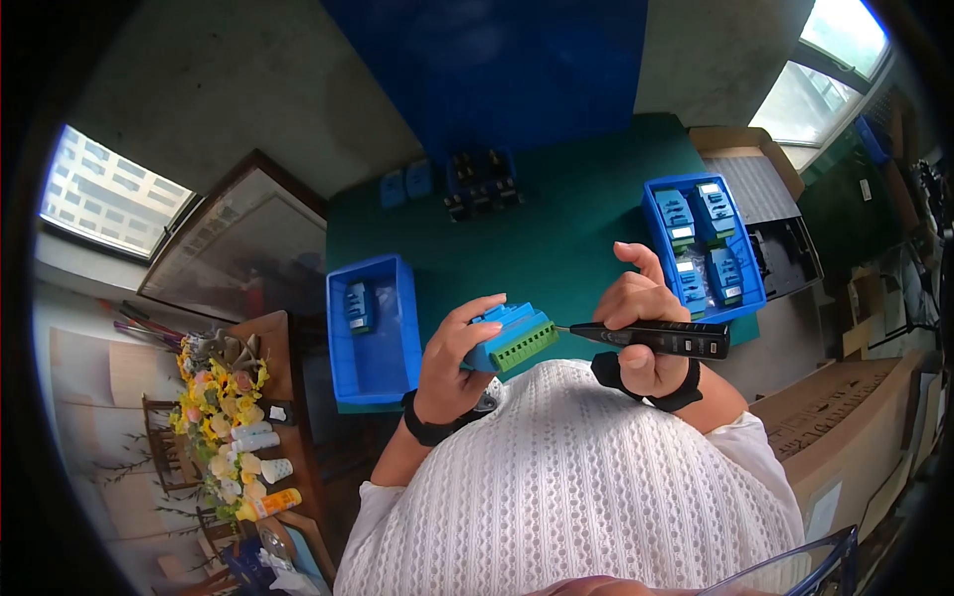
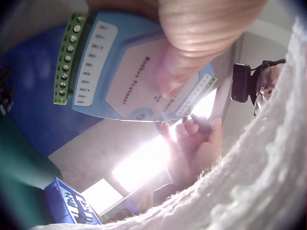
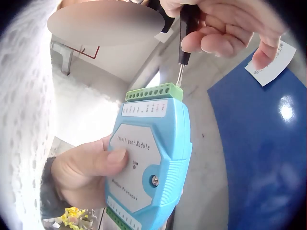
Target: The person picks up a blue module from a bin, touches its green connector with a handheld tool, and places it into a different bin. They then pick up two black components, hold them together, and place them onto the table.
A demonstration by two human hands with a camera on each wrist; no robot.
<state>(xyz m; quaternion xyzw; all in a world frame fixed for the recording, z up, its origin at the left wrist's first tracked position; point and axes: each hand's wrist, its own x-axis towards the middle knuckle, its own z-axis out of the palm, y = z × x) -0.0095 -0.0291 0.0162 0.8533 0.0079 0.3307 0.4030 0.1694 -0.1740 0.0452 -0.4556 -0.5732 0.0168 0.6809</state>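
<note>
My left hand (image 1: 452, 363) grips a light-blue Modbus module (image 1: 502, 333) with green screw terminal blocks, the thumb across its label. In the left wrist view a row of screws shows on one green terminal block (image 2: 69, 57). My right hand (image 1: 641, 308) holds a black tester screwdriver (image 1: 676, 339) with white markings, its index finger raised off the handle. The thin metal tip (image 3: 180, 76) is right at the end of the upper green terminal block (image 3: 153, 92), as the right wrist view shows.
A blue bin (image 1: 376, 382) with one module (image 1: 359, 306) stands left on the green table (image 1: 556, 199). Another blue bin (image 1: 752, 268) at the right holds several modules. Toward the back are a dark rack of parts (image 1: 482, 184) and blue pieces (image 1: 405, 184). An open cardboard box (image 1: 740, 139) adjoins the table.
</note>
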